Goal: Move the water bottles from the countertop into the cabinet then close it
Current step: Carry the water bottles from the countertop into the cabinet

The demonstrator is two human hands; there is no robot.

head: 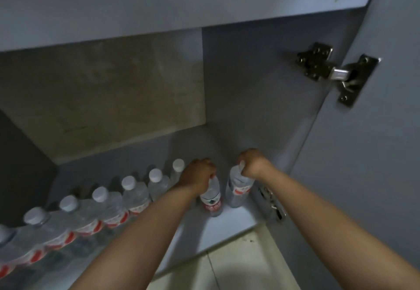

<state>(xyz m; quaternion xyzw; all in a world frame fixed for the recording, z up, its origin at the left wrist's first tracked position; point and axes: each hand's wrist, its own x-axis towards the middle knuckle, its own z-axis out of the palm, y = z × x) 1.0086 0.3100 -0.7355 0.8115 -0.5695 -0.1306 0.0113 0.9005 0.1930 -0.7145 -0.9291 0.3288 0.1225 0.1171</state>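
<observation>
Bottles: clear plastic water bottles with white caps and red-and-white labels [113, 203], upright in a row along the grey cabinet floor [236, 217], packed close to save room.
Door: grey cabinet door [368, 153] swung open at right, steel hinge [336, 73] showing.
Left hand [197, 175]: clamped on neck of bottle [212, 201], extending row.
Right hand [254, 162]: clamped on neck of end bottle [237, 189], beside side wall.
Label text: too blurred to read.
</observation>
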